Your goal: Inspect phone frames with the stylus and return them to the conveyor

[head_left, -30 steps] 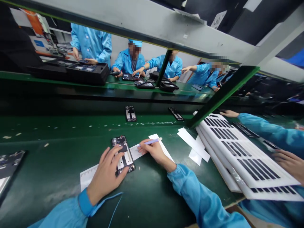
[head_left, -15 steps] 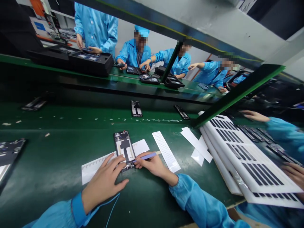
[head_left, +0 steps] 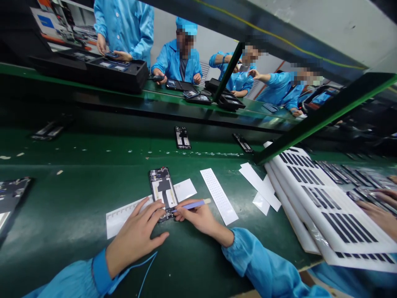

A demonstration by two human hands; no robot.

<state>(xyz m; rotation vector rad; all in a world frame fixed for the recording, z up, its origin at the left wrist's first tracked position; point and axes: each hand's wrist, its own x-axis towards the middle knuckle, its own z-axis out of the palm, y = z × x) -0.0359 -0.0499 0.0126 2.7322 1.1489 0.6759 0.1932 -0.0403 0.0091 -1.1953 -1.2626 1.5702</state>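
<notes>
An opened phone frame point(head_left: 163, 191) lies on a white paper strip point(head_left: 124, 215) on the green bench. My left hand point(head_left: 138, 234) rests flat beside it, fingers spread, with the fingertips touching the phone's lower end. My right hand point(head_left: 195, 217) pinches a thin blue stick tool point(head_left: 190, 205), and the tool's tip sits at the phone's lower edge. A white perforated sticker sheet point(head_left: 218, 195) lies just right of my right hand.
White sheets with black strips point(head_left: 322, 207) are stacked at right, where another person's hand point(head_left: 380, 211) rests. Loose white slips point(head_left: 259, 188) lie nearby. Two more phone frames point(head_left: 182, 138) ride the conveyor. A black tray point(head_left: 10, 198) is at left. Workers in blue coats sit opposite.
My right hand brought the blue tool from the paper sheet down to the phone's lower end. My left hand slid off the phone to rest beside its lower end.
</notes>
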